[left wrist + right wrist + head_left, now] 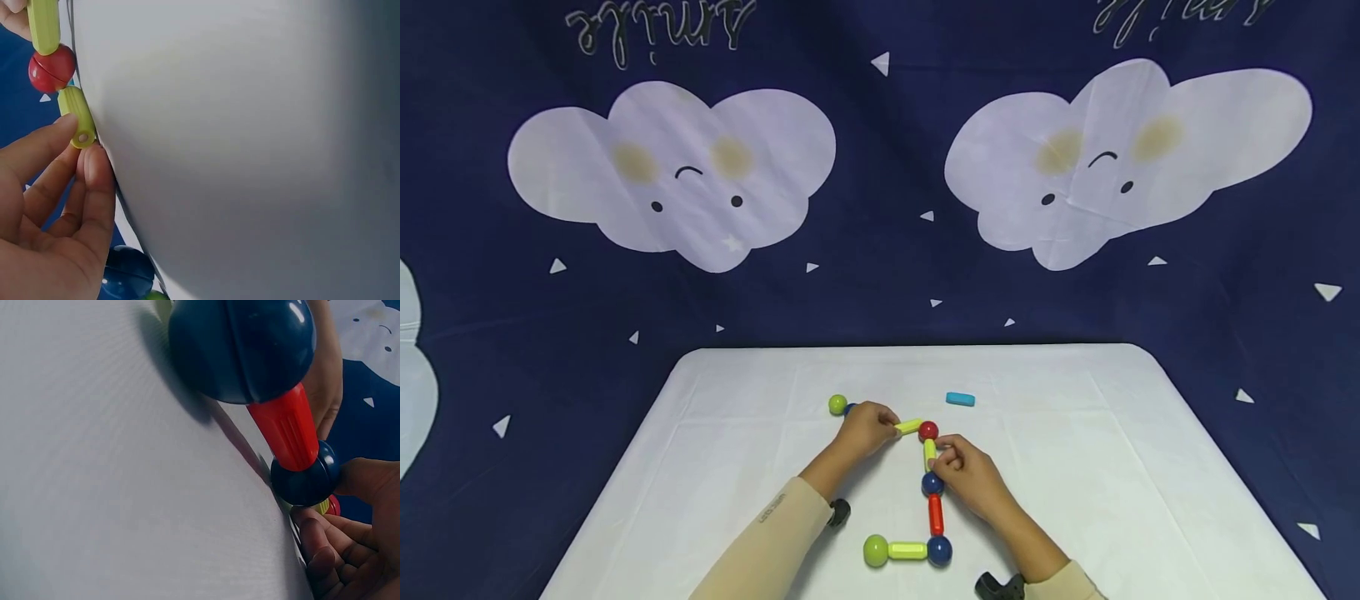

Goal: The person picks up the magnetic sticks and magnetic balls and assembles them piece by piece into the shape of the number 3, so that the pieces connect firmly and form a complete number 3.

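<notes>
Working on a white table [737, 433], facing navy cloud-print cloth [880, 200] beyond the red ball [928, 431]: pinching a lime rod [908, 427] left of it with the left hand [862, 430], gripping a second rod [929, 451] nearside with the right hand [972, 478].
</notes>
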`<move>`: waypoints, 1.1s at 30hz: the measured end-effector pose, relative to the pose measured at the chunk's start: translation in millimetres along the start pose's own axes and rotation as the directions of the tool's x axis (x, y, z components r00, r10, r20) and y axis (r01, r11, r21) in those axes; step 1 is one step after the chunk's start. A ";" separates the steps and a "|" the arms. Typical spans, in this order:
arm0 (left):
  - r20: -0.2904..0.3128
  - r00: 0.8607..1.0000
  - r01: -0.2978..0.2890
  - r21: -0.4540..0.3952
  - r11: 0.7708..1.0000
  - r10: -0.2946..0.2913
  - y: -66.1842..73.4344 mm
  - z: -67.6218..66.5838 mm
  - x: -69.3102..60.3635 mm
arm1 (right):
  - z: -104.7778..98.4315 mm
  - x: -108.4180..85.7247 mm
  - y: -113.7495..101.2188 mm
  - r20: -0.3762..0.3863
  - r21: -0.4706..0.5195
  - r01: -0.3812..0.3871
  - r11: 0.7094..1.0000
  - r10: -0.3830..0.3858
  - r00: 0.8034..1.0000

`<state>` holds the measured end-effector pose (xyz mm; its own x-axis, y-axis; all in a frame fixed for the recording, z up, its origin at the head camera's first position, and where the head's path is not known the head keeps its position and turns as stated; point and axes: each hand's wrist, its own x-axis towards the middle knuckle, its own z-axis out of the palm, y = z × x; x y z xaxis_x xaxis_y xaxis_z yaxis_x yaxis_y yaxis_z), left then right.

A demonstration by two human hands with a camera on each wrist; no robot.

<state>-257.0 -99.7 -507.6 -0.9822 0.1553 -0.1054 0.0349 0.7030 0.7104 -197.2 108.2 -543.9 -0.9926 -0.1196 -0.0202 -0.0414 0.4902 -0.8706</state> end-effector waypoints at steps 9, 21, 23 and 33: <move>0.020 1.000 0.010 -0.032 0.999 -0.009 -2.7 -5.3 -5.0 | -2.1 -0.3 -0.7 0.007 -0.001 -0.012 1.000 0.012 1.000; 0.089 0.996 0.000 -0.086 0.996 0.008 -9.0 -15.6 -6.8 | -1.9 -0.8 -2.5 0.021 0.005 -0.019 1.000 0.019 1.000; 0.091 0.996 -0.005 -0.114 0.993 0.015 -10.3 -17.3 -7.1 | -1.8 -0.7 -2.5 0.020 0.004 -0.022 1.000 0.022 1.000; 0.083 0.996 0.026 -0.157 0.987 -0.013 -11.5 -16.7 -8.8 | -1.5 -0.6 -0.7 0.011 -0.005 -0.030 1.000 0.030 0.999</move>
<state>-251.9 -120.7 -503.2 -0.9638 0.2038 -0.1720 -0.0197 0.5886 0.8082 -196.7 109.2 -542.5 -0.9921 -0.1147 -0.0517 -0.0124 0.4981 -0.8670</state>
